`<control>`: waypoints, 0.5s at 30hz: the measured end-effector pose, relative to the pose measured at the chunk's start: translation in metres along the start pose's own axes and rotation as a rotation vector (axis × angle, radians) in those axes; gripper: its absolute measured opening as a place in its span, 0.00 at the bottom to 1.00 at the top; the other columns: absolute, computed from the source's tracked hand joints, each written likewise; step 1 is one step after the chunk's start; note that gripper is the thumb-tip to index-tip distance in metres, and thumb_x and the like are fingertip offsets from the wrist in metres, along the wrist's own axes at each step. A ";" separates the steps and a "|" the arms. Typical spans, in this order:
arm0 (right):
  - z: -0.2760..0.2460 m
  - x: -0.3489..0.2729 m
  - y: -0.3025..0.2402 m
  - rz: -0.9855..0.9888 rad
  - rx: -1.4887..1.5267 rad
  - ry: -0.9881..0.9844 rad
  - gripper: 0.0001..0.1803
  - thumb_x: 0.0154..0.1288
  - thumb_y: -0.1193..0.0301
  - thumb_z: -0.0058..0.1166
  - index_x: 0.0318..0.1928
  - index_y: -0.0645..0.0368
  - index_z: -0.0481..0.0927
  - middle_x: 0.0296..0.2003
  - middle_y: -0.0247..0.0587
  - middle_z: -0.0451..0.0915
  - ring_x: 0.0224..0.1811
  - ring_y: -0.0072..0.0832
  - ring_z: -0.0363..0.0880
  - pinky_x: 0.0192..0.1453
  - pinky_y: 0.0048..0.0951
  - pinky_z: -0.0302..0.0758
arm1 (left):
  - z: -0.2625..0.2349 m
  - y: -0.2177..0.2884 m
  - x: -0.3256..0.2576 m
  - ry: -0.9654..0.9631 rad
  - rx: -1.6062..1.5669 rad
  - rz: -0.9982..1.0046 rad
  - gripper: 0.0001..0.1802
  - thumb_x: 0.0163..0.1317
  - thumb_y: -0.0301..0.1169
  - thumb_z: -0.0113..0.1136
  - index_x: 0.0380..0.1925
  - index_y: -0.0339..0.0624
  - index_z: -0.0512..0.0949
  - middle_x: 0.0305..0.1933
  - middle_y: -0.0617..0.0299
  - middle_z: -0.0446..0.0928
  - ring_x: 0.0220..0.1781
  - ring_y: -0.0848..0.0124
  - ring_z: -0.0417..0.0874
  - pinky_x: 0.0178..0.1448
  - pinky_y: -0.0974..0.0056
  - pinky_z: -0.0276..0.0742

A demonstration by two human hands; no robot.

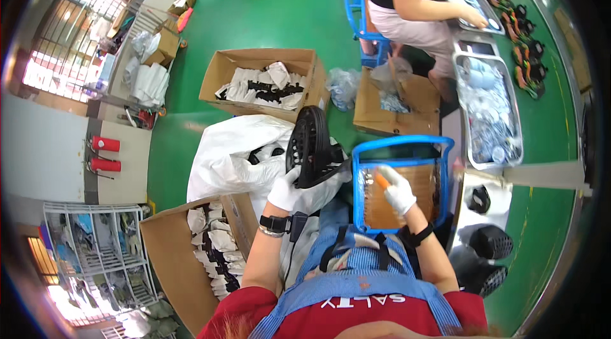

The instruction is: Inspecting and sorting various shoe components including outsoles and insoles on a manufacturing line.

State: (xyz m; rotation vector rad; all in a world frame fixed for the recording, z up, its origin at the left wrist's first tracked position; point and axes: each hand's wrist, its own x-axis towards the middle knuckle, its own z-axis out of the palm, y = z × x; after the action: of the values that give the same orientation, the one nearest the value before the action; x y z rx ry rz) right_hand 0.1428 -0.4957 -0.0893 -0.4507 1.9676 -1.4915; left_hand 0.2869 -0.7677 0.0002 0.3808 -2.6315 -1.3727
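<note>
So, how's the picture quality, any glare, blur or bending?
Head view: the barred window is washed out by bright light; head view: pale glare streaks the green floor; head view: the metal rack looks skewed near the dark round rim; head view: the right hand looks slightly smeared at the fingertips, the black shoe clearer.

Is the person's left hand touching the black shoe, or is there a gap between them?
Touching: the head view shows the gloved left hand holding the black shoe near its lower end, no gap showing.
</note>
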 end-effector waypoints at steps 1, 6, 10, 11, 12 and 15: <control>-0.005 0.004 -0.022 -0.058 0.081 -0.014 0.26 0.63 0.65 0.56 0.59 0.63 0.74 0.57 0.46 0.77 0.64 0.34 0.70 0.69 0.33 0.63 | 0.005 0.021 0.002 -0.049 -0.625 -0.211 0.21 0.60 0.25 0.58 0.54 0.31 0.73 0.53 0.53 0.78 0.55 0.66 0.78 0.59 0.63 0.75; -0.055 -0.012 -0.117 -0.383 0.667 -0.159 0.39 0.68 0.50 0.52 0.69 0.65 0.60 0.68 0.42 0.63 0.72 0.32 0.58 0.75 0.34 0.52 | 0.033 0.089 0.013 -0.434 -0.124 0.227 0.29 0.54 0.31 0.69 0.57 0.42 0.74 0.58 0.57 0.77 0.57 0.62 0.77 0.62 0.60 0.73; -0.088 -0.041 -0.159 -0.429 0.376 0.005 0.31 0.70 0.56 0.50 0.65 0.64 0.65 0.61 0.41 0.69 0.66 0.31 0.64 0.71 0.33 0.57 | 0.053 0.108 0.023 -0.578 -0.172 0.431 0.26 0.59 0.30 0.63 0.58 0.42 0.73 0.57 0.59 0.76 0.60 0.64 0.75 0.64 0.60 0.71; -0.089 -0.052 -0.163 -0.409 0.351 0.002 0.28 0.71 0.58 0.49 0.63 0.64 0.68 0.58 0.40 0.71 0.64 0.31 0.66 0.69 0.33 0.59 | 0.055 0.110 0.022 -0.553 -0.145 0.474 0.25 0.59 0.29 0.62 0.59 0.42 0.72 0.58 0.59 0.76 0.60 0.64 0.75 0.65 0.60 0.71; -0.090 -0.064 -0.166 -0.391 0.348 0.090 0.24 0.70 0.61 0.51 0.60 0.63 0.70 0.54 0.38 0.73 0.59 0.28 0.69 0.66 0.33 0.62 | 0.059 0.112 0.020 -0.532 -0.103 0.535 0.25 0.60 0.28 0.60 0.59 0.42 0.71 0.59 0.60 0.75 0.60 0.65 0.74 0.65 0.61 0.70; -0.095 -0.104 -0.159 -0.381 0.232 0.271 0.23 0.66 0.66 0.53 0.58 0.62 0.71 0.51 0.37 0.74 0.56 0.26 0.70 0.64 0.30 0.64 | 0.062 0.109 0.022 -0.949 -0.931 -0.145 0.28 0.63 0.34 0.56 0.64 0.43 0.66 0.65 0.61 0.71 0.65 0.66 0.70 0.70 0.60 0.64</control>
State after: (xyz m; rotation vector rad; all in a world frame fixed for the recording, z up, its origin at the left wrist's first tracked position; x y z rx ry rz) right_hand 0.1432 -0.4111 0.1052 -0.5689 1.9489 -2.0897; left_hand 0.2337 -0.6657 0.0548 -0.2942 -2.0302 -3.1483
